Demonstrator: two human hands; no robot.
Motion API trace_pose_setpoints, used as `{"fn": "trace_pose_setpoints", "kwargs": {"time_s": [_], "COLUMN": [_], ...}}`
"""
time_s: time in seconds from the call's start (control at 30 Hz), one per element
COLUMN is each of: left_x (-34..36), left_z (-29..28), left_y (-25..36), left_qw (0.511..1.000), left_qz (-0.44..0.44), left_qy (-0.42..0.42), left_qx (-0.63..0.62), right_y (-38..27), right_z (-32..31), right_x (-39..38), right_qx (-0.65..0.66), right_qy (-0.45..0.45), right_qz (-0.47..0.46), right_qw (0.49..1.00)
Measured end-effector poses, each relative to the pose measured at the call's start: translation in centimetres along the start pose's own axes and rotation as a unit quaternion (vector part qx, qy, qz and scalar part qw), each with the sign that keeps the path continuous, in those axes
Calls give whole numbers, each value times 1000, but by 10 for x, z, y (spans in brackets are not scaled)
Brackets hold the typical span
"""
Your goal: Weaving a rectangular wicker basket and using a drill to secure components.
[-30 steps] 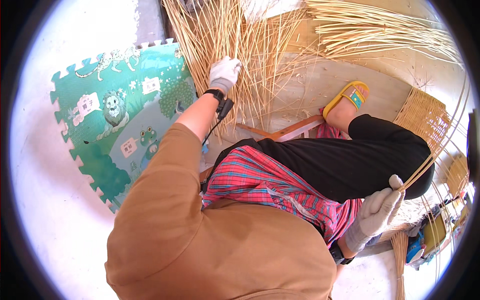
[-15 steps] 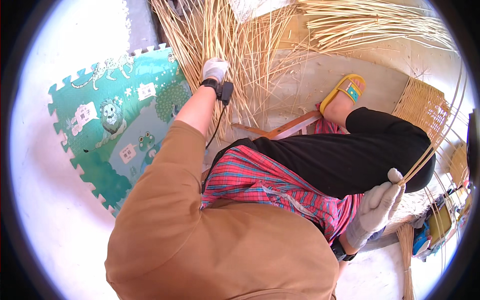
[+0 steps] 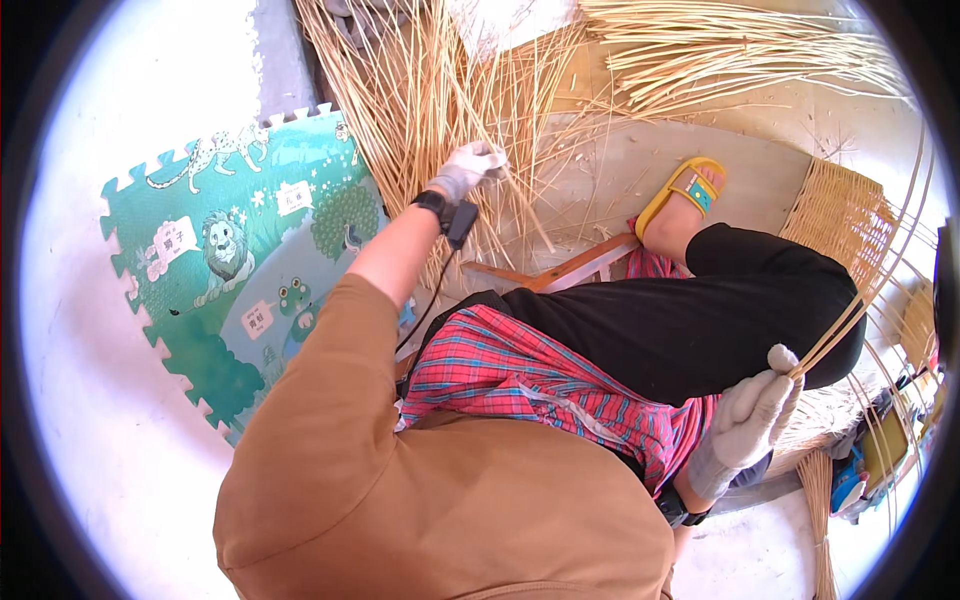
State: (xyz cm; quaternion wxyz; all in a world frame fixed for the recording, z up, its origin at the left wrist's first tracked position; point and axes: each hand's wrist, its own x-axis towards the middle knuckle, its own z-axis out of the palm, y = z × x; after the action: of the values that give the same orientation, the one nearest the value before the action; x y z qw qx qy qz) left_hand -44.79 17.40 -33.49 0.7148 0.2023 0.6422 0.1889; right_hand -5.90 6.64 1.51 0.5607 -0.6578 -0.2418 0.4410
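My left hand, in a pale glove, is over a loose heap of thin straw-coloured canes. Its fingers are pinched around a cane that slants down toward the wooden frame. My right hand, also gloved, is closed on a few long thin cane strips beside my right knee. Those strips rise in a curve toward the right rim. Both wrists wear black bands, the left with a small dark box and cable.
A green foam puzzle mat lies to the left. Another cane bundle is at the far right. A woven cane piece lies past my yellow sandal. A wooden frame sits by my foot; a tied bundle stands lower right.
My left hand has come nearer and to the right out of the heap, with a cane pinched in its fingers. My right hand has barely moved and keeps its strips.
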Motion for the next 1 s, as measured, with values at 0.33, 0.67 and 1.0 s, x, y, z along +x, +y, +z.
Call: {"fn": "trace_pose_setpoints", "kwargs": {"time_s": [0.33,0.67,1.0], "left_x": [69,16,-106], "left_z": [90,20,71], "left_y": [3,50,123], "left_qw": [923,999,945], "left_qz": [-6,-19,31], "left_qy": [300,14,-255], "left_qx": [240,-41,-204], "right_y": [3,2,-44], "right_z": [-7,-19,36], "right_x": [-7,-11,24], "right_qx": [46,30,-141], "right_qy": [22,40,-228], "right_qz": [-11,1,190], "right_qw": [999,999,945]}}
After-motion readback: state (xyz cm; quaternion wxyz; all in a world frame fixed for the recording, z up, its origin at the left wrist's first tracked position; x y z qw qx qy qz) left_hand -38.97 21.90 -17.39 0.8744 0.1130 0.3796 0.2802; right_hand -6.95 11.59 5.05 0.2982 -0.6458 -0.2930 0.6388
